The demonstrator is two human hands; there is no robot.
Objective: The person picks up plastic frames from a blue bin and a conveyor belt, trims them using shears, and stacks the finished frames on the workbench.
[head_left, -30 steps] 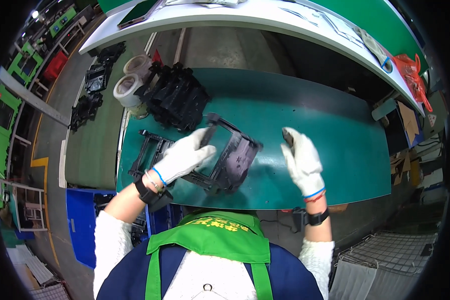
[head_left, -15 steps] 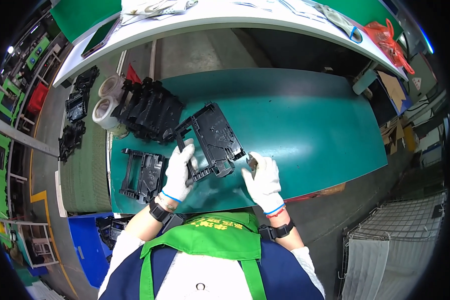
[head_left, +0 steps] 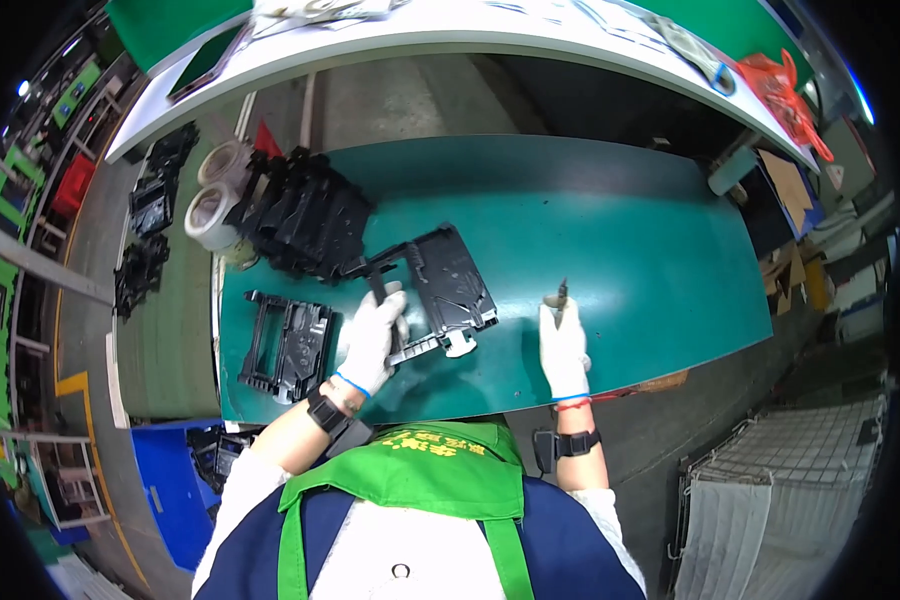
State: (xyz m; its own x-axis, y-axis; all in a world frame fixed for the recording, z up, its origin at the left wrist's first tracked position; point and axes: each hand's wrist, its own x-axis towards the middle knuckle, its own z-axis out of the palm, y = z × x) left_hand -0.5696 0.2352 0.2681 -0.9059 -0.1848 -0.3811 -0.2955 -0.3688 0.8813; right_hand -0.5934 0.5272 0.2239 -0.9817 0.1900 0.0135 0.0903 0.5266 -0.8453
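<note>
My left hand [head_left: 375,335], in a white glove, is closed around the side bar of a black plastic frame [head_left: 448,280], which is held up over the green tabletop. The frame has a broad flat panel on its right and an opening by my fingers. My right hand [head_left: 564,350], also gloved, is apart from the frame, to its right. Between its fingertips a small dark pointed tool [head_left: 562,290] sticks out, directed away from me; its handle is hidden in the glove. A similar black frame [head_left: 288,345] lies on the table left of my left hand.
Stacked black frames [head_left: 305,215] stand at the table's back left, beside rolls of tape [head_left: 210,215]. More black parts [head_left: 150,205] lie on the ribbed green belt [head_left: 170,350]. A white shelf [head_left: 450,40] crosses the far side. A blue bin [head_left: 170,500] sits low at left.
My right hand has moved right, away from the frame, and turned so the tool points away from me. The frame has shifted slightly right and tilted in my left hand.
</note>
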